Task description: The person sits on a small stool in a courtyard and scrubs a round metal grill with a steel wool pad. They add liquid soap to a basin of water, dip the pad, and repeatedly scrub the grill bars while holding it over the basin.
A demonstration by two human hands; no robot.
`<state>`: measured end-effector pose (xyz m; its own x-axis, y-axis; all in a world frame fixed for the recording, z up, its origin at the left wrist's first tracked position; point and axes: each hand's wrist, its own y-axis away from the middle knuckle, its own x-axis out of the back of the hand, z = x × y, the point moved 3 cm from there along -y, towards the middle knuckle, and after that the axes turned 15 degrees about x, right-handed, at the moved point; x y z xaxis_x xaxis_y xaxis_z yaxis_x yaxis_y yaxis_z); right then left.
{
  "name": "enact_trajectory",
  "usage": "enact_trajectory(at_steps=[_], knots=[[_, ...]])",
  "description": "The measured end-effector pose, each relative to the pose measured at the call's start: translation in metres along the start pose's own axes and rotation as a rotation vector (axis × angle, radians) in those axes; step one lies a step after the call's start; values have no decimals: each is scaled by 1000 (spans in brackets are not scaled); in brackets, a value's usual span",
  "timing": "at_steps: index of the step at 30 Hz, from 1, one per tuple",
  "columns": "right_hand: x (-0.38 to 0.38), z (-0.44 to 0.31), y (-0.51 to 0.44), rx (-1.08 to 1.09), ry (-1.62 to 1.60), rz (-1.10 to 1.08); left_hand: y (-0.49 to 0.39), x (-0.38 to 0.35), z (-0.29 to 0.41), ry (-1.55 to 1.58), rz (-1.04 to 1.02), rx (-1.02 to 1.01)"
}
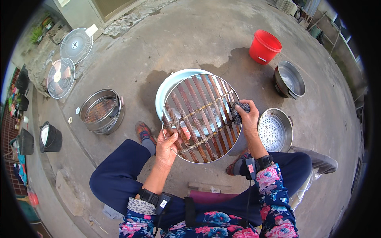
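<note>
A round steamer rack [195, 118] of brown slats, tied with cord inside a thin metal hoop, is held tilted over a light blue basin [163, 89]. My left hand [169, 144] grips the hoop and slats at the rack's near left edge; some fingers show behind the slats. In my right hand [251, 116] is a dark grey scouring pad [240, 112], pressed against the rack's right rim. Through the gaps between the slats the inside of the basin shows, though its contents are hard to make out.
A red bucket [264, 47], a metal pot [291, 78] and a perforated steamer pan [275, 131] stand to the right. Leftward are stacked steamer tiers [101, 111], fan guards [61, 78] and a black bucket [53, 139]. Wet concrete [151, 86] surrounds the basin.
</note>
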<state>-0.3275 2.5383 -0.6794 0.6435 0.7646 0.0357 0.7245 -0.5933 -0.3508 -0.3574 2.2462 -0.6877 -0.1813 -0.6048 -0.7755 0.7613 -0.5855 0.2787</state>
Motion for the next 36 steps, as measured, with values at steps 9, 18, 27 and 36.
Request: enact_trajectory(at_steps=[9,18,27,36], knots=[[7,16,0,-225,-107,-318,2,8,5,-156,224,92],[15,12,-2,-136,19,-603,3,10,15,-406,285,284],[15,13,-9,-68,83,-731,10,-4,11,-337,96,409],[-9,-20,-7,243,413,-543,5,-5,2,-288,148,260]])
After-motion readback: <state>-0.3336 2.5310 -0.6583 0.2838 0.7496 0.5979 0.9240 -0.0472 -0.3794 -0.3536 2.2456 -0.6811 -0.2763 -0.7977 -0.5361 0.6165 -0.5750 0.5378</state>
